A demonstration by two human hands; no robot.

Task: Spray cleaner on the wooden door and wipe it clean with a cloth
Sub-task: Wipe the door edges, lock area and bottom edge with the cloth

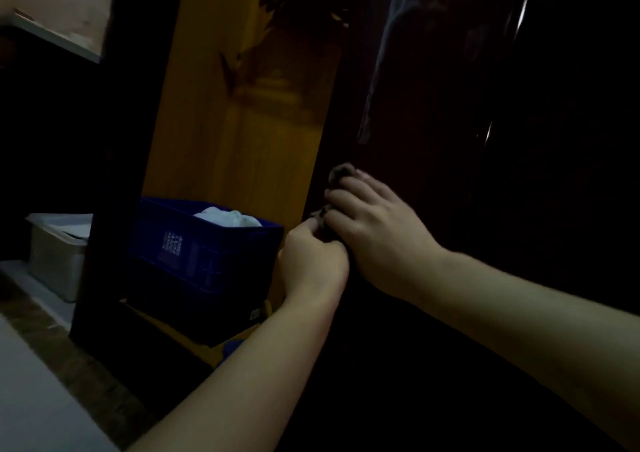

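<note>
The door (485,140) fills the right half of the frame, dark and glossy, with a pale streak of reflected light running down near its left edge (the room is dim, so the grain cannot be made out). At the far left, low in the frame, a grey bin (57,254) sits on the floor, and just right of it, inside the open yellow-brown cupboard, a blue crate (194,243) holds something white. No spray bottle is in view.

At centre, the left hand (313,261) has its fingers curled together, pinching the lower end of a small dark cloth (337,174). Just right of it and touching it, the right hand (370,230) lies with fingers extended and close together, pressing the cloth flat against the door's left edge; a corner of cloth peeks out above the fingertips.

This looks like the wiping step, with the cloth being gathered or reset. The next move probably calls for firm, even pressure and long strokes across the panel toward the right side.
</note>
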